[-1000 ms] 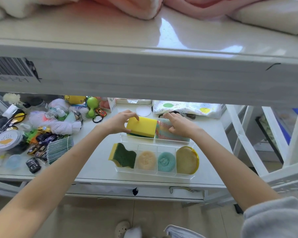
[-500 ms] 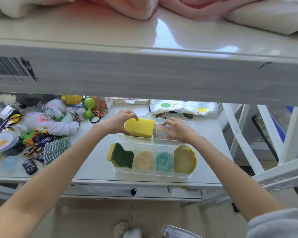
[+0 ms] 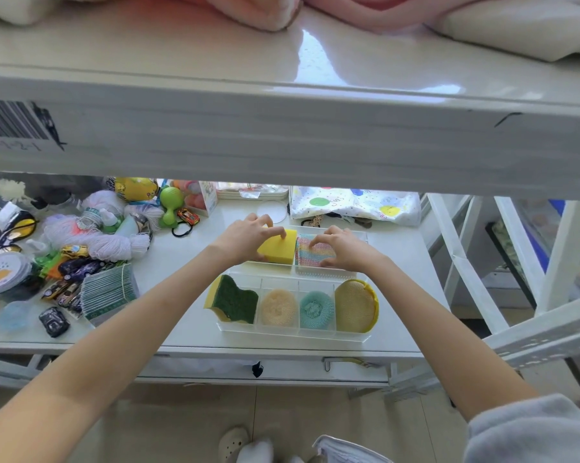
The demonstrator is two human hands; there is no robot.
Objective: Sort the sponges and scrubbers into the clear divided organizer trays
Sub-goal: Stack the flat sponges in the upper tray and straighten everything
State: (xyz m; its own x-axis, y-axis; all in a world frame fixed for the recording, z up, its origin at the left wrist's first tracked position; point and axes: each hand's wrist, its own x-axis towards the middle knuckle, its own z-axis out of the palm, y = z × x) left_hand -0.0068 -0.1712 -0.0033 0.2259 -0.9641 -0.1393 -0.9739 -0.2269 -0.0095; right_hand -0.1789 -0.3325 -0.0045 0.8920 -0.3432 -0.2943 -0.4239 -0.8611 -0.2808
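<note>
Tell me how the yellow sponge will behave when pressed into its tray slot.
The yellow sponge looks like a thick foam block, so it probably squashes and springs back. It is likely light. Its flat faces suggest it won't roll under the left hand.

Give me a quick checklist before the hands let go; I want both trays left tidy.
1. Yellow sponge seated in the rear tray: not ok, it stands above the rim under the left hand.
2. Rainbow cloth in its compartment under the right hand: ok.
3. Front tray, all four compartments filled: ok.
4. Green-faced sponge fully inside: not ok, overhangs the left end.
5. Stray sponges left on the shelf: cannot tell.
</note>
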